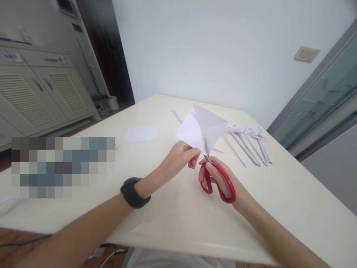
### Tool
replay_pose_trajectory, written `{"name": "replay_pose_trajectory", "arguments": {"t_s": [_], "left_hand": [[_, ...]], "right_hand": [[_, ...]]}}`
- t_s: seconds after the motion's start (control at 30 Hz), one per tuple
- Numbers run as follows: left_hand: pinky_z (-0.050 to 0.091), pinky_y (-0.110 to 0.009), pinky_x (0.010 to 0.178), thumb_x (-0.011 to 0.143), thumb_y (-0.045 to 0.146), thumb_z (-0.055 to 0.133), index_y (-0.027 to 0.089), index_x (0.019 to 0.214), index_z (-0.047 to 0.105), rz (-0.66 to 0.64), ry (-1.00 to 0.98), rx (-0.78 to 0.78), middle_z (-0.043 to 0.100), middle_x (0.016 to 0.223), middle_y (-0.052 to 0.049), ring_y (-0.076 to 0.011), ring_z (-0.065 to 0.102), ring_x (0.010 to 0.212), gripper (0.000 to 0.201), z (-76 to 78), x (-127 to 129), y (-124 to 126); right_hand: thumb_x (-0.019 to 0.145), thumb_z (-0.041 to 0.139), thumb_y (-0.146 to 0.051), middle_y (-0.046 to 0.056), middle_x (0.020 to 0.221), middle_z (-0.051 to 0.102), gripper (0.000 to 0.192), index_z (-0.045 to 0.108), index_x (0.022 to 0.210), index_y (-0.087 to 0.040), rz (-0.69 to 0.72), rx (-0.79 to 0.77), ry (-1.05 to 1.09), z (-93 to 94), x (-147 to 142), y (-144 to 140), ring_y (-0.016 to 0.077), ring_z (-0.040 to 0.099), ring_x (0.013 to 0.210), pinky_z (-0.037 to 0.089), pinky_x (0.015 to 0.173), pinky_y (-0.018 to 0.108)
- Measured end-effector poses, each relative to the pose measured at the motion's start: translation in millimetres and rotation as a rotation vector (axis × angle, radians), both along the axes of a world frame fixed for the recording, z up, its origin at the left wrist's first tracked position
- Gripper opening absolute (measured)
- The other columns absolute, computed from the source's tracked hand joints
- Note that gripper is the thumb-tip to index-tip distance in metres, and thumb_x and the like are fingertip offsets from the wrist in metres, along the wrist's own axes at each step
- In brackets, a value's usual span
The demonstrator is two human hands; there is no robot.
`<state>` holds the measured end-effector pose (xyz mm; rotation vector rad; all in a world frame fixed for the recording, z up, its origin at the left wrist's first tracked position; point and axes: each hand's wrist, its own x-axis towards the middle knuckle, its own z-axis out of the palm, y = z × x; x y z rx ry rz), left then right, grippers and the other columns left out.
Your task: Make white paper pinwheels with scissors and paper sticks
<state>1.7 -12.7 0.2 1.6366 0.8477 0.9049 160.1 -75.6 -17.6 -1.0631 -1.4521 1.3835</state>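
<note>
A white sheet of paper (192, 128) with a fold or cut down its middle is raised above the table. My left hand (188, 154) pinches its lower left edge, the fingers closed. Red-handled scissors (228, 186) are gripped in my right hand (216, 173), their blades pointing up and away from me. The blades meet the paper at its bottom corner, with one blade lying over the right part of the sheet. How far the blades are apart is hard to see.
Several rolled paper tubes with flared, fringed ends (248, 143) lie on the right of the cream table (173, 219). A flat piece of white paper (141, 134) rests left of centre. Thin paper sticks show behind the held sheet. A pixelated patch covers the table's left side.
</note>
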Motion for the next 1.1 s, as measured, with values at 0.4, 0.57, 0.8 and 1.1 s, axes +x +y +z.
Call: {"name": "replay_pose_trajectory", "arguments": {"t_s": [0.4,0.57,0.8,1.1], "left_hand": [[0.039,-0.024,0.054,0.075,0.019,0.045,0.016,0.049,0.049,0.020,0.053,0.033,0.050,0.048,0.002,-0.0105,0.049,0.051,0.027,-5.0,-0.8,-3.3],[0.039,-0.024,0.053,0.075,0.018,0.046,0.016,0.051,0.049,0.018,0.031,0.035,0.049,0.048,0.002,-0.0104,0.048,0.050,0.025,-4.4,0.3,-1.0],[0.038,-0.024,0.053,0.075,0.017,0.044,0.016,0.048,0.047,0.009,0.047,0.034,0.048,0.046,0.002,-0.0101,0.047,0.049,0.027,-2.2,0.2,-2.5],[0.037,-0.025,0.055,0.076,0.017,0.042,0.016,0.044,0.043,-0.017,0.074,0.067,0.046,0.045,0.002,-0.0102,0.046,0.050,0.032,-3.7,-1.5,-0.9]], "right_hand": [[0.090,0.047,-0.043,0.000,0.077,0.060,0.021,0.047,0.086,-0.022,-0.018,0.017,-0.003,-0.8,0.4,1.1,0.0097,0.049,0.053,0.039,0.052,0.028],[0.092,0.044,-0.041,-0.002,0.066,0.056,0.019,0.048,0.091,-0.022,0.002,0.012,-0.023,-0.1,1.4,0.1,0.0090,0.046,0.047,0.035,0.045,0.025],[0.092,0.045,-0.040,0.000,0.079,0.059,0.019,0.046,0.088,-0.022,0.025,0.023,0.034,0.0,1.7,1.4,0.0094,0.049,0.055,0.039,0.052,0.027],[0.092,0.045,-0.039,-0.002,0.071,0.057,0.017,0.046,0.090,-0.022,0.021,0.019,-0.037,2.0,1.5,-0.5,0.0084,0.045,0.048,0.036,0.047,0.026]]}}
